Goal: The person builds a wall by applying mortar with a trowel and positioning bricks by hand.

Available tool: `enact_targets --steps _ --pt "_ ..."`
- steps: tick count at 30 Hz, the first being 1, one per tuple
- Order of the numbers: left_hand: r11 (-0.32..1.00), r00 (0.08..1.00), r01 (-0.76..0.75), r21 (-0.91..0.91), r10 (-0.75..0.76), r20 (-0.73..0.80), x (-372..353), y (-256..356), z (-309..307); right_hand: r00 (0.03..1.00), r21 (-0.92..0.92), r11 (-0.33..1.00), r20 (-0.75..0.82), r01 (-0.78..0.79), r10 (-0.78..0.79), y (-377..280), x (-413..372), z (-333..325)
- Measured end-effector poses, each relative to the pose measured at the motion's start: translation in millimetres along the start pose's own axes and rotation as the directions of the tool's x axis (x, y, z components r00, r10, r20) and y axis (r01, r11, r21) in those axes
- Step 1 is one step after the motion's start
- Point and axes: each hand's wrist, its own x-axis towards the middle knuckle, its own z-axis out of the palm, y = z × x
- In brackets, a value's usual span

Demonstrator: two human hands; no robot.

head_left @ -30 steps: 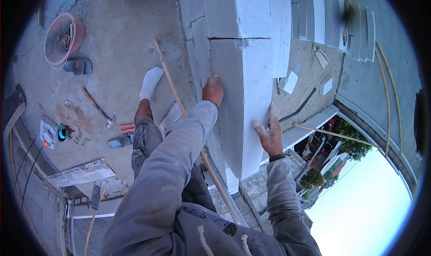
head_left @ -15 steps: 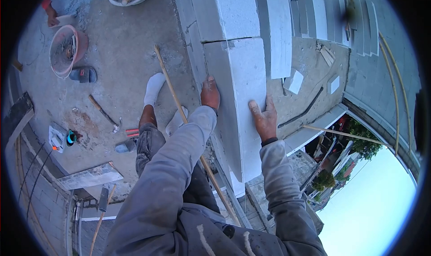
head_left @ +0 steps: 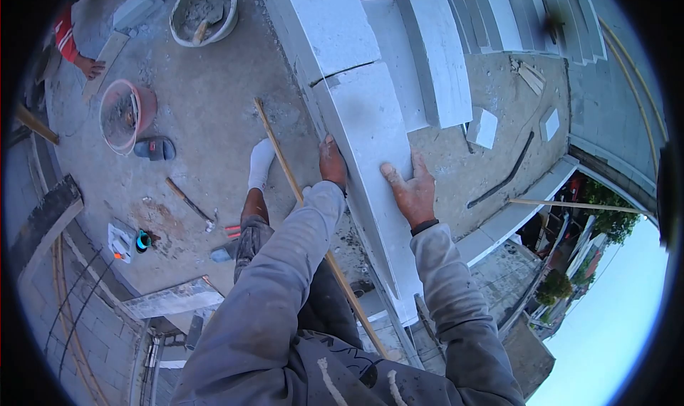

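Block [head_left: 370,125] sits between my hands, dark gap [head_left: 345,73] at the neighbouring block [head_left: 324,21]. Left hand [head_left: 333,164] fingers look bunched together; right hand [head_left: 415,196] has thumb spread from fingers. Uneven pushing could skew it, imo.

Soft daylight, bright sky lower right, fisheye curvature, black vignetted edges

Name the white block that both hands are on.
The block on the near side of the dark joint, alone between left hand and right hand.
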Motion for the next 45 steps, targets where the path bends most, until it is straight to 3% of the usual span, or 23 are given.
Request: enact_targets --steps 2,6,8,12,15,17,20,21,22,24,25,26,28,29,32,33,35,37,38,40,42,44,45 --pt "0.984 0.996 -0.006 -0.175 0.023 0.091 -1 3 0 1.000 0.018 1.000 0.010 -0.011 0.011 0 0 1" --pt "0.995 0.998 -0.012 -0.096 0.018 0.062 -12 13 1 0.998 0.015 0.999 0.045 -0.039 0.038 0 0 0" --pt "0.996 0.995 -0.061 0.059 0.056 0.080 -14 17 1 0.998 0.005 0.999 0.045 -0.045 0.045 2 1 0" --pt "0.999 0.996 -0.041 -0.004 0.042 0.083 -10 10 -1 0.999 0.020 0.999 0.043 -0.030 0.029 2 1 -1" --pt "0.941 0.959 -0.279 0.193 0.264 0.102 -3 -1 0 0.999 0.034 0.999 0.048 -0.017 0.016 4 3 -1" --pt "0.969 0.993 -0.042 -0.242 0.066 0.093 -1 -8 3 0.999 0.044 0.999 0.036 -0.004 0.002 6 2 -2" --pt "0.964 0.987 -0.077 -0.254 0.111 0.119 14 -23 0 0.998 0.003 0.999 0.044 -0.036 0.036 5 5 -2" --pt "0.970 0.987 -0.055 -0.236 0.089 0.132 19 -28 -6 0.998 0.028 0.999 0.059 -0.021 0.020 4 5 -3" --pt "0.975 0.966 -0.212 0.064 0.199 0.164 23 -33 -16 0.997 0.052 0.998 0.074 -0.017 0.013 4 3 -5" --pt "0.901 0.946 -0.277 0.334 0.196 0.257 46 -58 -45 0.993 0.061 0.996 0.105 -0.065 0.058 6 0 -6" --pt "0.912 0.946 -0.247 0.328 0.154 0.284 54 -54 -48 0.991 0.074 0.996 0.129 -0.050 0.040 11 1 -11" --pt "0.921 0.944 -0.216 0.323 0.112 0.311 61 -50 -51 0.994 0.078 0.995 0.096 -0.068 0.061 23 4 -17" --pt "0.966 0.974 -0.029 0.256 -0.031 0.226 19 30 -48 0.981 -0.084 0.994 -0.173 0.067 -0.081 48 -13 -19" --pt "0.976 0.979 0.053 0.210 -0.093 0.184 2 68 -43 0.978 -0.076 0.996 -0.199 0.051 -0.066 52 -21 -32" --pt "0.978 0.977 0.026 0.205 -0.069 0.203 -31 130 -43 0.915 0.183 0.966 -0.327 -0.183 0.236 56 -69 -83" --pt "0.978 0.976 0.016 0.206 -0.060 0.209 -35 142 -44 0.897 0.200 0.959 -0.356 -0.201 0.263 49 -90 -91" --pt "0.959 0.970 -0.038 0.282 -0.032 0.240 -43 164 -41 0.846 0.246 0.900 -0.320 -0.360 0.425 35 -131 -99" --pt "0.937 0.967 -0.069 0.342 -0.021 0.252 -64 192 -19 0.860 0.314 0.876 -0.246 -0.366 0.448 18 -178 -74" --pt "0.928 0.954 -0.066 0.365 -0.048 0.296 -71 202 -8 0.940 0.244 0.945 -0.210 -0.216 0.269 21 -207 -48" --pt "0.880 0.965 -0.060 0.471 -0.070 0.252 -76 215 7 0.880 0.397 0.786 0.169 -0.474 0.445 -6 -258 -12" --pt "0.834 0.949 -0.093 0.543 -0.091 0.303 -60 214 7 0.803 0.374 0.718 0.378 -0.587 0.460 6 -314 40" --pt "0.806 0.944 -0.121 0.580 -0.087 0.318 -41 212 4 0.779 0.267 0.757 0.418 -0.597 0.467 33 -368 82" --pt "0.802 0.935 -0.139 0.581 -0.086 0.343 -31 209 4 0.701 0.206 0.682 0.372 -0.702 0.609 54 -396 112"
